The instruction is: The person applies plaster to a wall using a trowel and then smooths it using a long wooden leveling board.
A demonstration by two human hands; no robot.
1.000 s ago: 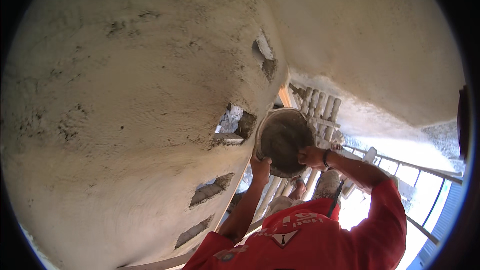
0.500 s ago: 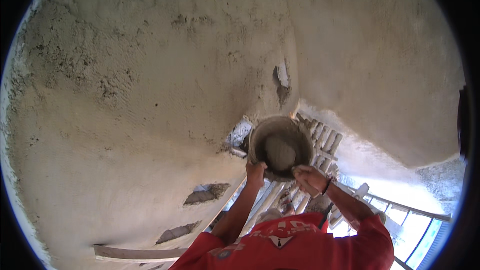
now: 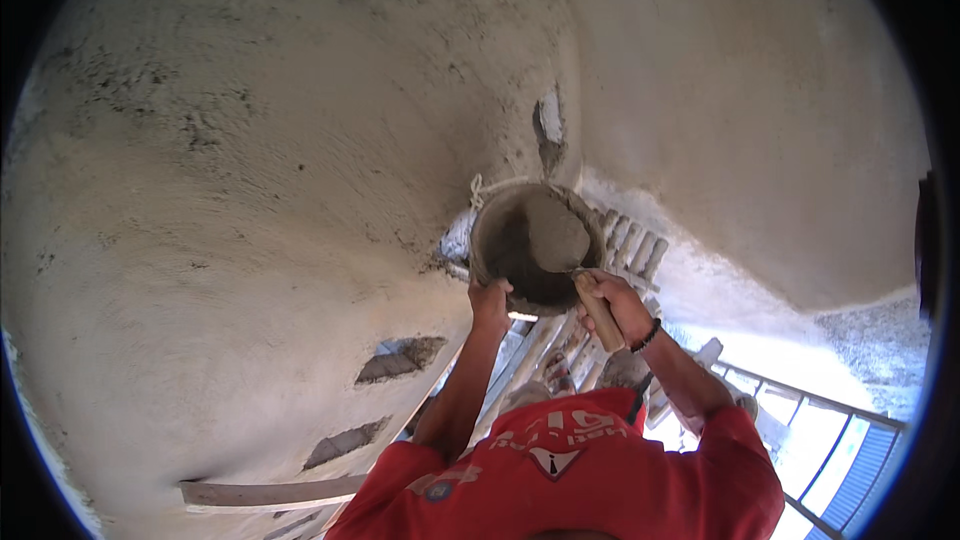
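A round, mortar-smeared bucket [image 3: 487, 250] hangs tilted before me near the wall corner, a knotted cord at its far left edge. My left hand [image 3: 491, 304] is closed on its near rim, thumb over the edge. In my right hand [image 3: 618, 306], which wears a dark beaded bracelet, is a trowel [image 3: 597, 312] held by its wooden handle. The blade lies over the bucket's opening, covered by a rounded lump of grey wet mortar [image 3: 558, 232]. More mortar coats the inside of the bucket, though its depth is in shadow.
Plastered walls [image 3: 300, 210] meet at a corner beyond the bucket. Rough holes [image 3: 400, 360] break the left wall, with a wooden board [image 3: 270, 493] lower down. Round poles [image 3: 635, 245] form a platform underneath. At the lower right stands a metal railing [image 3: 815, 400] against bright light.
The trowel has come up inside the bucket with mortar on its blade, and its handle now shows plainly. Bucket and both hands appear slightly farther up and left in view.
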